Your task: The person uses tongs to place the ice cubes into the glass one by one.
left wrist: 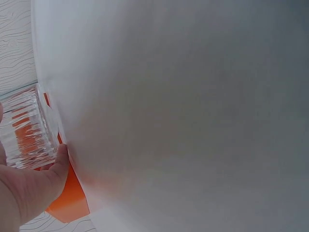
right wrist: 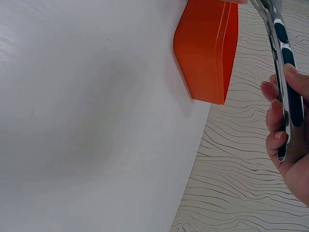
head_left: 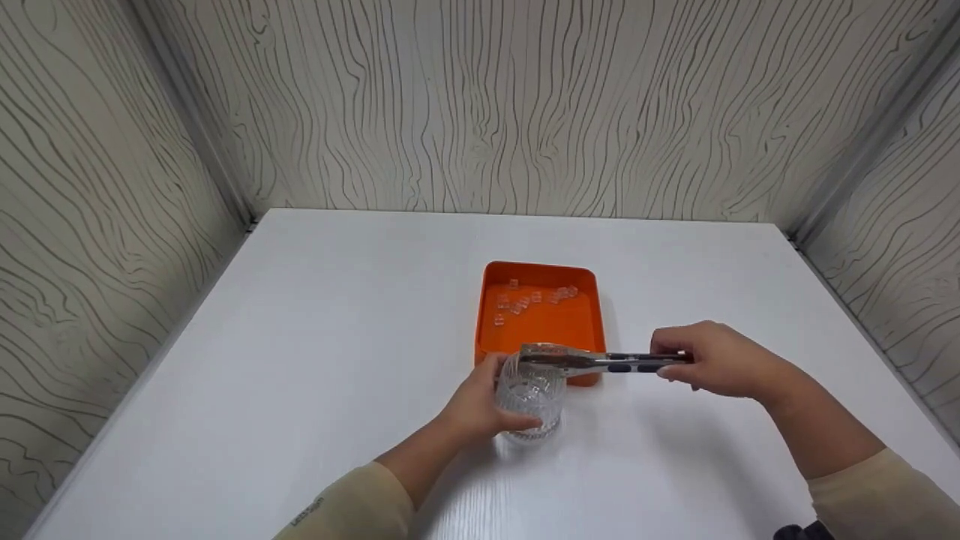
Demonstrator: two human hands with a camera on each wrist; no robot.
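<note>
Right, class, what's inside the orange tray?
In the orange tray, clear cubes lie toward the far side. Tongs, ribbed glass and left hand partly cover its near end, hiding anything behind them.

Left sleeve beige, small dark lettering along it, too blurred to read. Right sleeve matching beige, straight hem.
</note>
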